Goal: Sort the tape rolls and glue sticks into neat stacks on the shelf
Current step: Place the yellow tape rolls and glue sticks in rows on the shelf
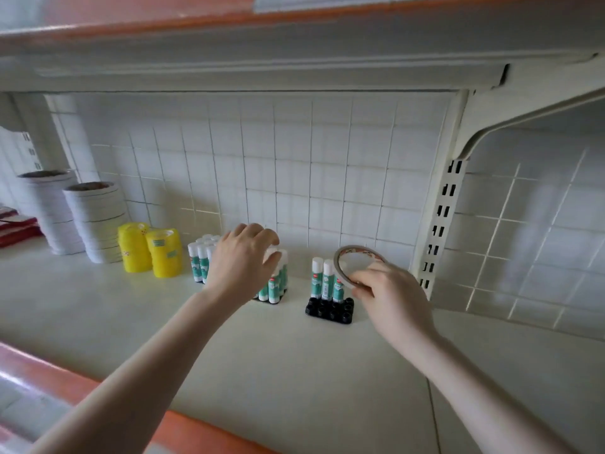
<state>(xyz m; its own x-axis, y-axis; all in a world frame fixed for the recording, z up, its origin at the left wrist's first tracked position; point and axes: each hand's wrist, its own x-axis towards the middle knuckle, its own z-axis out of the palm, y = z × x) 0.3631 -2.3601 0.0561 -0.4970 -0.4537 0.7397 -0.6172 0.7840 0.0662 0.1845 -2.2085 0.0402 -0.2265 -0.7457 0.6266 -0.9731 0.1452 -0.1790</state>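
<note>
1. My right hand [389, 290] pinched a thin flat ring of white tape with a brownish edge [355, 262] at its lower rim, fingers curled round it. The ring was tilted up above the cream metal shelf [294, 371], just behind and to the right of a black plastic socket tray [330, 311].
2. That tray held a few white-capped, green-labelled glue sticks [322, 280] upright in its back row; the front sockets were bare.
3. My left hand [244, 260] lay curled over the tops of a fuller block of the same glue sticks [273, 286]. I could not tell whether it gripped one or only rested there.
4. I judged the ring light and a bit floppy, easiest held by the rim. The sticks looked light, stiff and slick (and apt to topple if nudged sideways).
5. Further left stood two yellow tape stacks [163, 253] and two tall white tape stacks [95, 221], with red packets [16, 224] at the edge.
6. Open room lay in front of the trays. The slotted upright [438, 224] hemmed in the right side, and the shelf above [262, 60] limited lift.
</note>
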